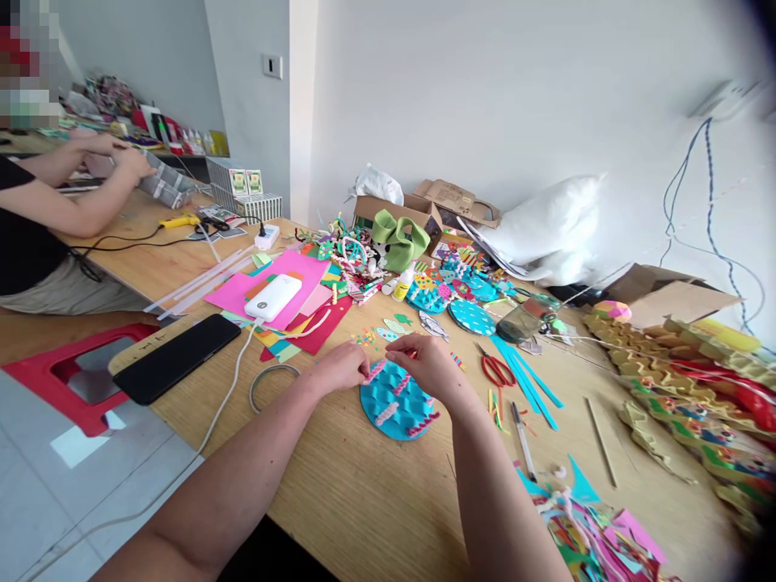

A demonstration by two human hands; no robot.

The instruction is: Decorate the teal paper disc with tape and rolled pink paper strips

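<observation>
In front of me lies a round blue disc (398,414) with raised wavy blue strips and several pink, fuzzy pipe cleaner pieces on it. My left hand (344,368) is at its upper left edge, fingers curled together near a pink piece; whatever they hold is too small to make out. Above the disc's upper right part, my right hand (428,364) has its thumb and fingers pinched, and I cannot tell what is between them. Small paper fish cutouts (397,321) lie just beyond the hands. Red-handled scissors (497,369) rest to the right.
A black phone (175,356), a white power bank (272,297) and coloured paper lie left. Blue strips (527,376), a pen (523,440), paper scraps (597,517) and egg cartons (667,388) are right. Cardboard boxes (394,212) stand behind. A co-worker's hands (124,153) work far left.
</observation>
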